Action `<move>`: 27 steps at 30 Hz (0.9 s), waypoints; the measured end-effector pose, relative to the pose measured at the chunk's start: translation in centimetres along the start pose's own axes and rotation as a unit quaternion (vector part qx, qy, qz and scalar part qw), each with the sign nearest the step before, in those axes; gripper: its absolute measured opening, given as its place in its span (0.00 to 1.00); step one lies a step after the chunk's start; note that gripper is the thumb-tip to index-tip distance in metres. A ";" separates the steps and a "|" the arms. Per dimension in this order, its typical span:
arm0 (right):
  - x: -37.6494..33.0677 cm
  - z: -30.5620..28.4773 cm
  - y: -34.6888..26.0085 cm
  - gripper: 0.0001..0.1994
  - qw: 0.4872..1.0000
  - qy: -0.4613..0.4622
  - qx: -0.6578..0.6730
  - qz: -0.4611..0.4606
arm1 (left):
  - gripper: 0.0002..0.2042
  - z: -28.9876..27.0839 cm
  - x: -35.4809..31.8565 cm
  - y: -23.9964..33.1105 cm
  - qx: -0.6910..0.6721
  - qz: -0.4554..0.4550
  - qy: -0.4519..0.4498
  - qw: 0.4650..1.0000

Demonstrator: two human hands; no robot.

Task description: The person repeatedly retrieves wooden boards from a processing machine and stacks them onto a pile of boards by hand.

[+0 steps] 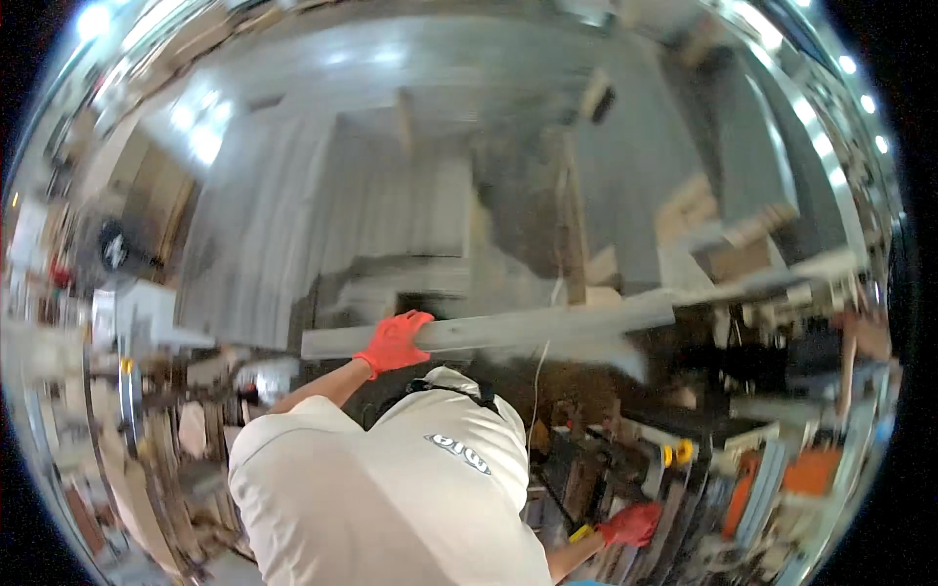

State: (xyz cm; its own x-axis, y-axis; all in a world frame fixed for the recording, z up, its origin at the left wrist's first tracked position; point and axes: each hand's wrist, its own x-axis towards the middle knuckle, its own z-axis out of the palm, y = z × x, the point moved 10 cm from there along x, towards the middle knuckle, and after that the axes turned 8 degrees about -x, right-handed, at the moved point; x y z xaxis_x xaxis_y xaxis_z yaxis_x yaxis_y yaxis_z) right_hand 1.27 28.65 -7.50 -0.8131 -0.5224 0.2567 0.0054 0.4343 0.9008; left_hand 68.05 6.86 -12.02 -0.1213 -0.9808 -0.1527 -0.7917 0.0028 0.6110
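My left hand (pixel 396 342), in a red glove, is closed over a long pale-grey board (pixel 518 332) near its left end. The board lies crosswise in front of me and runs off to the right. Down at the lower right, my right hand (pixel 633 524), also in a red glove, reaches in among upright dark strips (pixel 674 513). Motion blur and the strips hide its fingers, so what it touches cannot be told. Next to its wrist is a small yellow piece (pixel 581 533).
Wide grey panels (pixel 391 195) lie beyond the board. Wood offcuts (pixel 689 210) rest at the right. A thin pale cord (pixel 537 391) hangs down past the board. Orange pieces (pixel 811 472) and yellow round parts (pixel 681 452) stand at the lower right. A black fan-like disc (pixel 112 244) is at the left.
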 end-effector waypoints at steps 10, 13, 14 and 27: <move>0.4 -3.2 2.6 0.21 0.985 -0.011 0.169 0.012 | 0.36 -1.0 -8.8 -20.2 -0.087 -0.391 0.268 0.876; 1.7 -0.9 3.1 0.17 0.982 0.000 0.189 0.015 | 0.37 -1.3 -6.6 -26.9 -0.020 -0.407 0.346 0.845; 2.3 1.2 3.5 0.17 0.983 0.000 0.183 0.027 | 0.37 -1.9 -4.9 -27.6 -0.078 -0.441 0.308 0.839; 2.9 2.4 2.3 0.23 0.891 0.028 0.451 0.050 | 0.26 -9.0 1.5 -32.9 0.085 -0.543 0.317 0.773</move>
State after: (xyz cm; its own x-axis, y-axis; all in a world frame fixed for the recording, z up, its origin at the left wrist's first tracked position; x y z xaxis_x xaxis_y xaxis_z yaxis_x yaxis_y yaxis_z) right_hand -2.47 29.95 -5.57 -0.8045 -0.4732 0.3590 -0.4146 0.8802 0.2311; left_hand 99.35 3.57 -25.36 0.9456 -0.3199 -0.0590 -0.2933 -0.9168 0.2711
